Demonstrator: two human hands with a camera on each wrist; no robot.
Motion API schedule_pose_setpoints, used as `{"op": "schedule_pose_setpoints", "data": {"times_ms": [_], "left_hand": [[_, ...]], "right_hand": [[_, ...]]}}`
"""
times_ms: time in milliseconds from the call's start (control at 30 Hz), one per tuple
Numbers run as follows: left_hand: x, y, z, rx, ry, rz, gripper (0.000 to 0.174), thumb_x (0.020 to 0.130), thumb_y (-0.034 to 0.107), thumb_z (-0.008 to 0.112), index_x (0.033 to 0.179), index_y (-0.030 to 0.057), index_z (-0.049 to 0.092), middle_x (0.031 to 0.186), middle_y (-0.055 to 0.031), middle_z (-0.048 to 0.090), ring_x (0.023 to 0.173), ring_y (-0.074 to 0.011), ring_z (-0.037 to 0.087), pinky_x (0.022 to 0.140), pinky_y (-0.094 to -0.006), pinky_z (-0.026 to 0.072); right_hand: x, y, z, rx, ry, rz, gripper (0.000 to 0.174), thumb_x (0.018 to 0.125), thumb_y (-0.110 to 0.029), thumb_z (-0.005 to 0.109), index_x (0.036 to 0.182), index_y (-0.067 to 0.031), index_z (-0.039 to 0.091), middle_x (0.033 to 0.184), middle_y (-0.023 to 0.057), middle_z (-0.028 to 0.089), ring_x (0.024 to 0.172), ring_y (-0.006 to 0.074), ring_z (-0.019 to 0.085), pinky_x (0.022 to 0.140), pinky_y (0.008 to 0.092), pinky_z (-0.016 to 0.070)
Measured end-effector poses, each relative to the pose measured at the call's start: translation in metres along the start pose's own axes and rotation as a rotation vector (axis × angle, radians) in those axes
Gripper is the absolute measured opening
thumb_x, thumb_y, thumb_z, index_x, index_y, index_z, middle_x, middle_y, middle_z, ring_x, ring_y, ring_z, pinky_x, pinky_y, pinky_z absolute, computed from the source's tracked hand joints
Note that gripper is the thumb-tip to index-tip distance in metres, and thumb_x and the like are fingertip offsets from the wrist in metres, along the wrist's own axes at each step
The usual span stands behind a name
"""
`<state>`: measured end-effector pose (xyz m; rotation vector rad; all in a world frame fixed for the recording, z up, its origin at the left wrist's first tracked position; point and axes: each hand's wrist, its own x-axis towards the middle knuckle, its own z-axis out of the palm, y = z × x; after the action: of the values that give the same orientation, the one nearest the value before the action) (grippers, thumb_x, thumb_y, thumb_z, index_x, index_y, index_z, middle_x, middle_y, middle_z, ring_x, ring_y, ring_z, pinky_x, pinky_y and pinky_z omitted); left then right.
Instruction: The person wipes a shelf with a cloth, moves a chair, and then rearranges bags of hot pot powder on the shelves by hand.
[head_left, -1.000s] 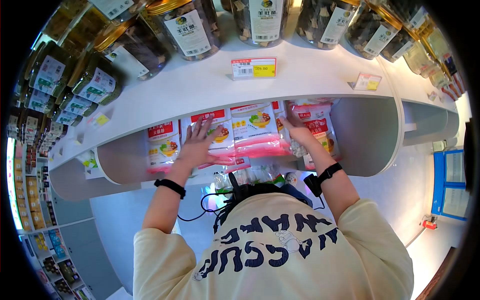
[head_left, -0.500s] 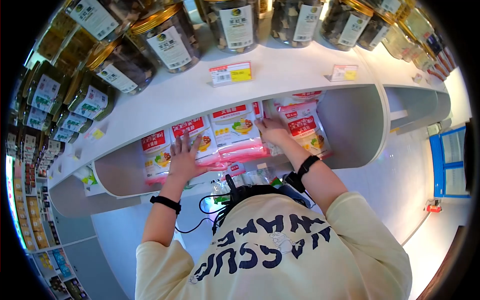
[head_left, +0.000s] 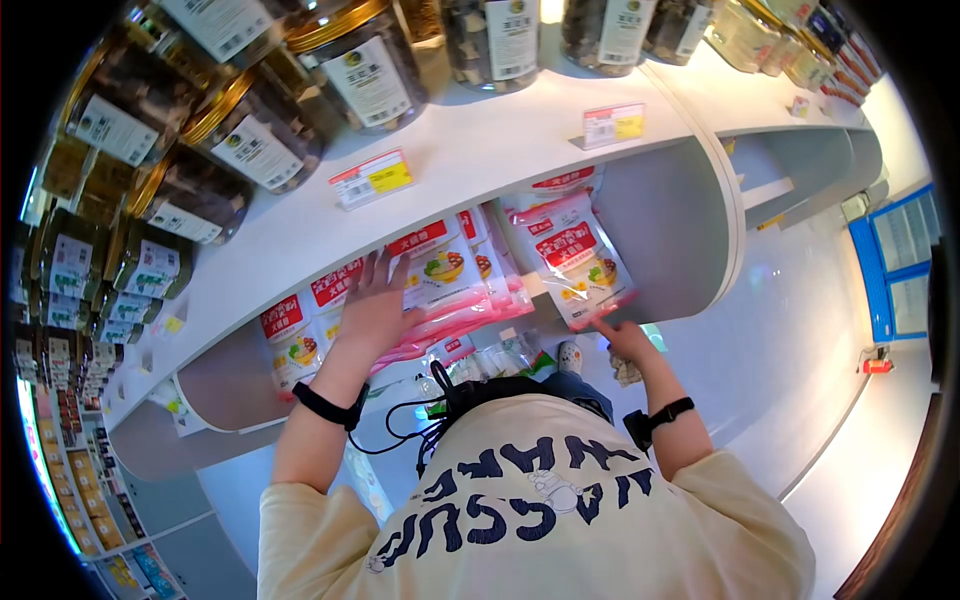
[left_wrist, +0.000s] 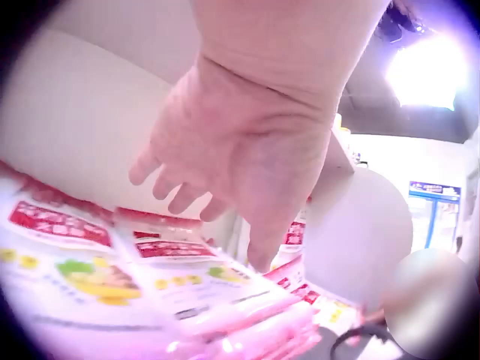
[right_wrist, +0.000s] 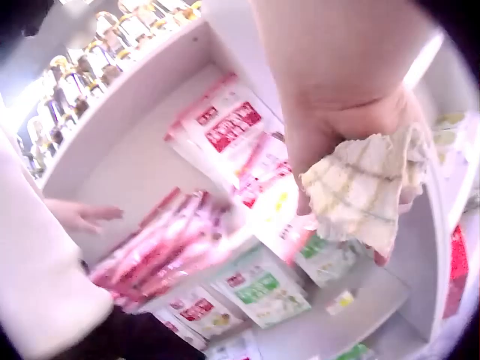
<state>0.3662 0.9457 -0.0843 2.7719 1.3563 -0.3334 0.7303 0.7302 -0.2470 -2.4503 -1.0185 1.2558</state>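
Observation:
Red-and-white food packets (head_left: 435, 265) lie in overlapping stacks inside a curved shelf compartment. My left hand (head_left: 372, 305) is over the middle stack with fingers spread; the left wrist view shows its palm (left_wrist: 232, 150) above the packets (left_wrist: 97, 277), and contact there is unclear. A separate packet (head_left: 575, 262) lies tilted at the right, its lower end over the shelf edge. My right hand (head_left: 636, 346) is at that packet's bottom corner, a finger extended towards it. Curled in the same hand is a crumpled checked cloth (right_wrist: 356, 191), hanging from the palm.
Gold-lidded jars (head_left: 365, 75) and price tags (head_left: 372, 178) stand on the white top shelf (head_left: 480, 130). Green-and-white packets (right_wrist: 262, 289) lie on a lower shelf. A grey divider wall (head_left: 690, 230) closes the compartment's right side. A blue-framed cabinet (head_left: 895, 250) stands far right.
My right hand has moved off the stack, down and right to the separate packet's lower corner. My left hand has shifted slightly right along the packets. The camera view has turned.

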Motion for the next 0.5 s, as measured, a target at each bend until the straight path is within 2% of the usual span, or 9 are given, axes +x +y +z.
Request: {"op": "schedule_pose_setpoints", "data": {"times_ms": [33, 67, 100, 133, 200, 333, 433, 467, 500], "left_hand": [[0.011, 0.011, -0.008, -0.060, 0.023, 0.042, 0.089, 0.079, 0.039, 0.074, 0.150, 0.0092, 0.029, 0.153, -0.0199, 0.031, 0.143, -0.0377, 0.028, 0.113, -0.0498, 0.0329], [0.024, 0.023, -0.014, -0.138, 0.093, 0.115, 0.081, 0.080, 0.035, 0.073, 0.146, 0.0063, 0.036, 0.147, -0.0223, 0.039, 0.138, -0.0376, 0.037, 0.112, -0.0450, 0.0362], [0.040, 0.036, -0.017, -0.268, 0.076, 0.104, 0.080, 0.081, 0.035, 0.073, 0.145, 0.0054, 0.037, 0.146, -0.0223, 0.041, 0.136, -0.0370, 0.039, 0.111, -0.0436, 0.0367], [0.058, 0.050, -0.021, -0.396, 0.056, 0.092, 0.079, 0.081, 0.035, 0.073, 0.144, 0.0045, 0.037, 0.144, -0.0223, 0.043, 0.135, -0.0364, 0.041, 0.110, -0.0422, 0.0373], [0.098, 0.064, -0.018, -0.637, 0.085, 0.076, 0.074, 0.083, 0.033, 0.073, 0.142, 0.0031, 0.040, 0.140, -0.0210, 0.048, 0.131, -0.0337, 0.046, 0.108, -0.0393, 0.0388], [0.208, 0.065, 0.050, -1.154, 0.191, 0.127, 0.064, 0.086, 0.031, 0.073, 0.138, 0.0026, 0.047, 0.133, -0.0145, 0.055, 0.122, -0.0253, 0.053, 0.102, -0.0347, 0.0421], [0.232, 0.073, 0.055, -1.434, 0.322, 0.155, 0.058, 0.085, 0.027, 0.076, 0.133, 0.0041, 0.053, 0.129, -0.0100, 0.057, 0.114, -0.0203, 0.055, 0.099, -0.0331, 0.0437], [0.236, 0.077, 0.061, -1.447, 0.327, 0.145, 0.058, 0.085, 0.027, 0.076, 0.133, 0.0042, 0.053, 0.129, -0.0100, 0.057, 0.114, -0.0204, 0.055, 0.099, -0.0331, 0.0437], [0.241, 0.081, 0.067, -1.460, 0.332, 0.136, 0.059, 0.084, 0.027, 0.077, 0.133, 0.0042, 0.053, 0.129, -0.0100, 0.057, 0.114, -0.0205, 0.055, 0.099, -0.0331, 0.0436]], "right_hand": [[0.015, 0.010, 0.012, 0.363, -0.004, -0.035, 0.049, 0.094, -0.046, 0.058, 0.110, 0.0000, 0.064, 0.096, 0.0167, 0.069, 0.083, 0.0269, 0.069, 0.078, 0.0388, 0.0546], [0.031, 0.016, 0.026, 0.724, -0.009, -0.073, 0.049, 0.095, -0.045, 0.058, 0.115, -0.0002, 0.061, 0.098, 0.0162, 0.069, 0.083, 0.0264, 0.070, 0.076, 0.0390, 0.0553], [0.040, 0.018, 0.036, 1.085, -0.015, -0.110, 0.048, 0.096, -0.043, 0.058, 0.120, -0.0004, 0.059, 0.099, 0.0157, 0.069, 0.082, 0.0260, 0.070, 0.075, 0.0392, 0.0560], [0.049, 0.010, 0.037, 1.553, -0.175, -0.010, 0.045, 0.097, -0.032, 0.061, 0.129, -0.0016, 0.051, 0.106, 0.0137, 0.068, 0.086, 0.0261, 0.070, 0.073, 0.0388, 0.0580], [0.061, -0.011, 0.035, 1.536, -0.229, -0.044, 0.041, 0.096, -0.027, 0.062, 0.128, -0.0029, 0.052, 0.107, 0.0130, 0.068, 0.086, 0.0265, 0.070, 0.073, 0.0399, 0.0591], [0.044, -0.030, 0.014, 1.408, -0.186, -0.201, 0.040, 0.095, -0.017, 0.063, 0.132, -0.0059, 0.050, 0.113, 0.0123, 0.066, 0.092, 0.0280, 0.069, 0.079, 0.0418, 0.0592], [0.027, -0.030, 0.011, 1.596, -0.119, -0.270, 0.042, 0.096, -0.014, 0.061, 0.135, -0.0077, 0.047, 0.119, 0.0120, 0.064, 0.102, 0.0281, 0.066, 0.082, 0.0416, 0.0581], [0.032, -0.031, 0.012, 1.650, -0.102, -0.230, 0.043, 0.097, -0.015, 0.060, 0.137, -0.0071, 0.046, 0.124, 0.0112, 0.061, 0.108, 0.0261, 0.063, 0.085, 0.0401, 0.0567], [0.040, -0.035, 0.012, 1.693, -0.105, -0.227, 0.044, 0.097, -0.019, 0.061, 0.137, -0.0081, 0.046, 0.123, 0.0108, 0.062, 0.106, 0.0245, 0.064, 0.083, 0.0385, 0.0563]]}}
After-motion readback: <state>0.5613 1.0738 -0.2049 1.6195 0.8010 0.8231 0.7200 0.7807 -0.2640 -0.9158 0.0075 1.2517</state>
